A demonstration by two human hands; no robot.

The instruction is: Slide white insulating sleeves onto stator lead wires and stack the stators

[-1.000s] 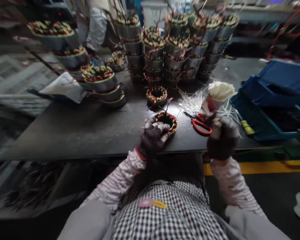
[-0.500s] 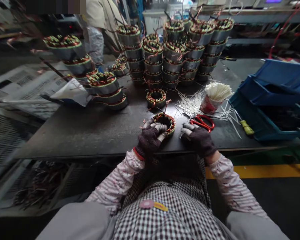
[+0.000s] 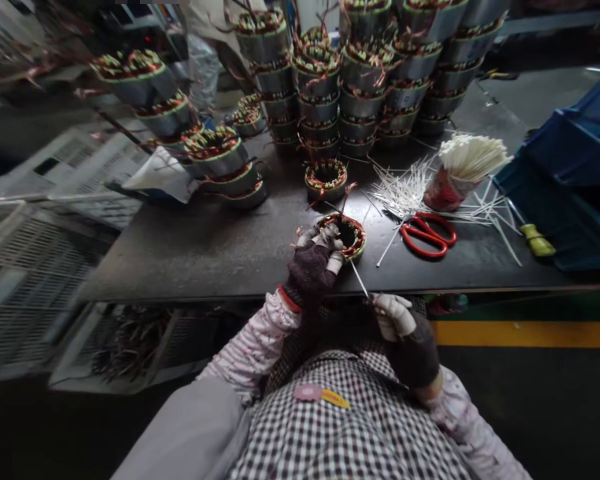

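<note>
My left hand (image 3: 313,263), in a dark glove with white-wrapped fingertips, grips the near left side of a wire-wound motor stator (image 3: 359,243) lying on the bench. Some of its fingers reach over the rim, so part of the copper winding is hidden. Past the bench's front edge, my right hand (image 3: 405,333) is closed in a pinch on a thin white cable tie (image 3: 359,279). That tie stretches taut-looking from the stator's near rim to my fingers. Behind them stands a second stator (image 3: 326,180), apart from the first. Red-handled scissors (image 3: 427,235) lie to the right.
Stacks of stators (image 3: 317,110) rise at the back, with another stack (image 3: 225,167) at left. A cup of cable ties (image 3: 450,190) stands among a loose pile (image 3: 405,187). A yellow-green-handled tool (image 3: 537,240) and blue bins (image 3: 570,193) are at right.
My right hand has moved from beside the scissors down towards my body, and a cable tie now shows between it and the stator. My left hand stays on the stator. The view has shifted.
</note>
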